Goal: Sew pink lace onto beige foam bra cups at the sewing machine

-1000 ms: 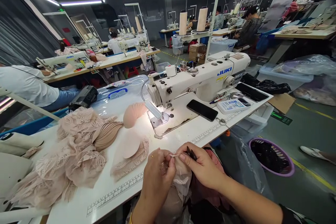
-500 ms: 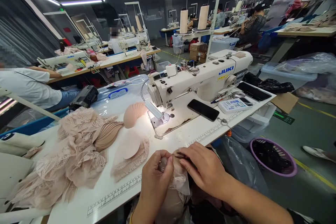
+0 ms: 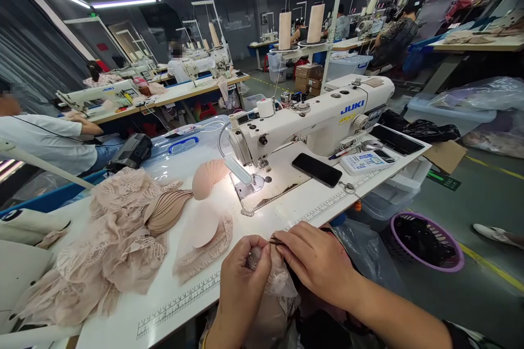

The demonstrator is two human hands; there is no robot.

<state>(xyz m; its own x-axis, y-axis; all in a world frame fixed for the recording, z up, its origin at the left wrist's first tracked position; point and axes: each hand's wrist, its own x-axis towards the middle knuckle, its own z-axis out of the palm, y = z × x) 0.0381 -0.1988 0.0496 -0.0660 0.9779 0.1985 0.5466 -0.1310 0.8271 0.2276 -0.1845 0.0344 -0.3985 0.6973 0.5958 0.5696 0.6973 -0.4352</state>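
My left hand (image 3: 245, 272) is closed, thumb against fingers, on a piece of beige lace fabric (image 3: 279, 282) that hangs down over my lap at the table's front edge. In my closed right hand (image 3: 317, 256) are small dark thread snips (image 3: 276, 241), mostly hidden by the fingers. Their tips point left and sit close to my left fingertips at the top of the fabric. On the table to the left lies a lace-edged piece with a smooth pink cup (image 3: 206, 226) on it. Behind that are a stack of tan cups (image 3: 167, 211) and pink cups (image 3: 208, 179).
A white sewing machine (image 3: 323, 109) with a lit needle area stands beyond my hands. A black phone (image 3: 316, 169) and a white box (image 3: 363, 162) lie before it. Heaped beige lace (image 3: 110, 240) covers the left side. A purple basket (image 3: 426, 242) stands on the floor at right.
My right hand has shifted slightly left, and the snips' tips look closer together, nearer my left fingertips. The left hand keeps its hold on the lace fabric.
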